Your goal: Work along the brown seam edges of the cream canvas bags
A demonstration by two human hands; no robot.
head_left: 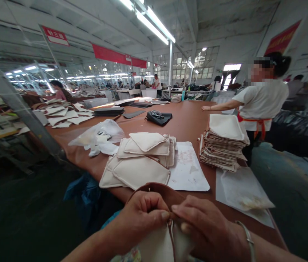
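Observation:
Close in front of me, at the near edge of the table, is a leather bag piece (158, 244) with cream lining and a brown upper part. My left hand (140, 214) pinches its edge between thumb and forefinger, at the top of a dark seam or opening. My right hand (207, 225), a bangle on its wrist, is closed on the same edge, fingertips almost touching the left thumb. Fingers hide what lies exactly between them. Just beyond lies an uneven pile of cream-lined pieces (143, 169), partly on a stained white sheet (188, 167).
A tall stack of cream pieces (221, 145) stands at the right, near clear plastic (244, 189). A plastic bag (102, 133) and a black bag (159, 118) lie farther back on the brown table (186, 125). Another person (265, 94) stands at the table's right side.

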